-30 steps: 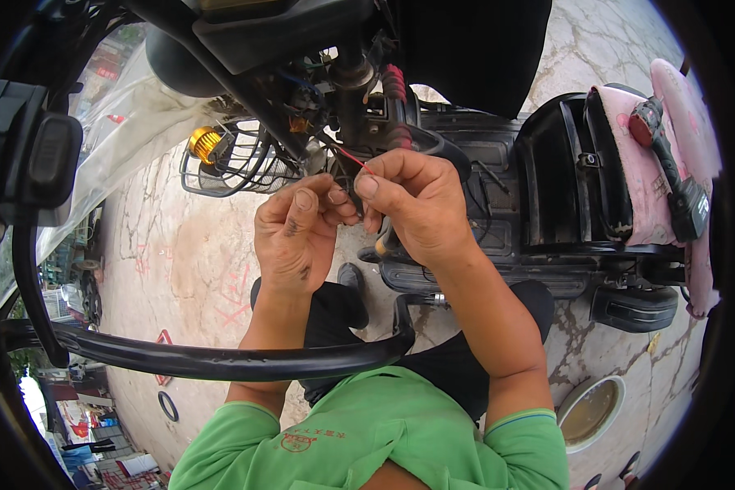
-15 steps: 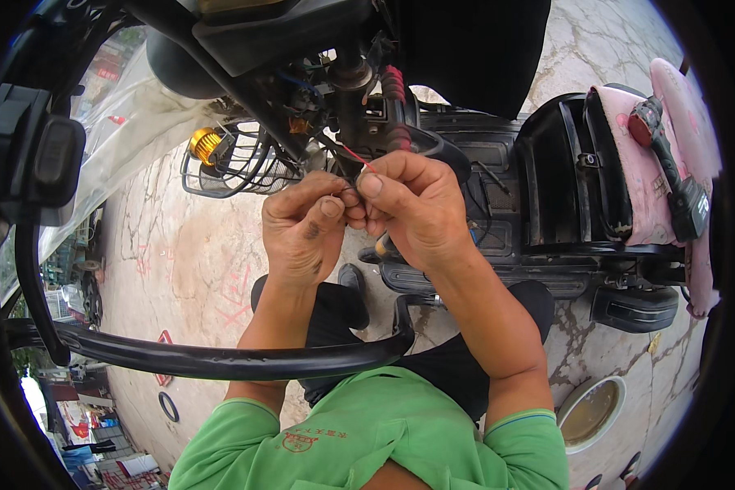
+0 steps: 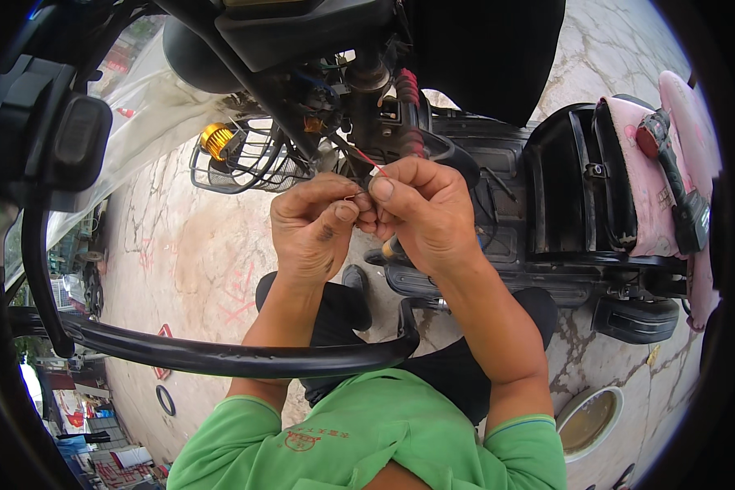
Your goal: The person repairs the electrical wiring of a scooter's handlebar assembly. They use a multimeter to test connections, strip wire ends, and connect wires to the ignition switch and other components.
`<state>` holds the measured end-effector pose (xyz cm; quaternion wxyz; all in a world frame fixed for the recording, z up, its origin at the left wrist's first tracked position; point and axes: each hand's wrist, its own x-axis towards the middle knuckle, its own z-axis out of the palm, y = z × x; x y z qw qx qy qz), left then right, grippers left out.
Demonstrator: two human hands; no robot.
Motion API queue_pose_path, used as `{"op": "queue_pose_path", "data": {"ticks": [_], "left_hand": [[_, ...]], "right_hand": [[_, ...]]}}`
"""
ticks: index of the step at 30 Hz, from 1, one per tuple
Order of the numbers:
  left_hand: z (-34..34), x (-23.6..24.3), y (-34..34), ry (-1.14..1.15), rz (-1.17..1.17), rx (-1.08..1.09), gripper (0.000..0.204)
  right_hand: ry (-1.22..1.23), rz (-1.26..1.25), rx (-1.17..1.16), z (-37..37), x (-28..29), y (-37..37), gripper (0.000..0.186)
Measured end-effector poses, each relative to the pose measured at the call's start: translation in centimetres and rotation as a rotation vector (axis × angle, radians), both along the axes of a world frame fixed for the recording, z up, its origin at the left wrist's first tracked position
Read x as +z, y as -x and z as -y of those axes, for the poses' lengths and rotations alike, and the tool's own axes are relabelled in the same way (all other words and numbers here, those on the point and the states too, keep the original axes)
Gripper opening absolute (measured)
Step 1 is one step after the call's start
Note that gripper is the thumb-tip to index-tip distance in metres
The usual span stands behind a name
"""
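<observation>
A thin red wire point(image 3: 368, 158) comes down from the front of the electric vehicle, and my right hand point(image 3: 431, 214) pinches it between thumb and forefinger. Close against that hand, my left hand point(image 3: 313, 224) is closed, with a fine strand of wire point(image 3: 350, 198) showing between its thumb and forefinger. Both sets of fingertips nearly meet, hiding where the wires come together. Just beyond them, the steering column point(image 3: 367, 77) stands among exposed wiring and connectors point(image 3: 322, 102).
A black handlebar point(image 3: 220, 358) crosses above my left forearm. To the left are a wire basket point(image 3: 257, 173) and a gold round lamp point(image 3: 216, 141). A black seat point(image 3: 567, 180), pink cover point(image 3: 633, 204) and cordless tool point(image 3: 670, 175) are at right. A basin point(image 3: 621, 407) stands on cracked concrete.
The whole view has shifted slightly, so the vehicle appears a little farther right and lower. My hands keep their pinches, with the fingers shifting only slightly.
</observation>
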<state>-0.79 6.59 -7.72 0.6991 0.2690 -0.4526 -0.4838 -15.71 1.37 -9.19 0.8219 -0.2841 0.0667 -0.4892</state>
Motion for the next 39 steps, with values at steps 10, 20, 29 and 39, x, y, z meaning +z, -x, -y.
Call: {"op": "queue_pose_path", "data": {"ticks": [10, 20, 29, 39], "left_hand": [[-0.1, -0.1, 0.1, 0.001, 0.025, 0.054, 0.014], [0.0, -0.1, 0.4, 0.051, 0.036, 0.071, 0.012], [0.8, -0.1, 1.0, 0.092, 0.051, 0.088, 0.019], [2.1, -0.1, 1.9, 0.114, 0.039, 0.24, 0.018]], "right_hand": [[0.015, -0.002, -0.003, -0.1, -0.3, -0.2, 0.014], [0.032, 0.025, -0.016, -0.3, -0.1, -0.3, 0.013], [0.045, 0.017, -0.046, -0.1, -0.2, -0.3, 0.015], [0.007, -0.011, -0.224, -0.1, 0.1, -1.3, 0.017]]}}
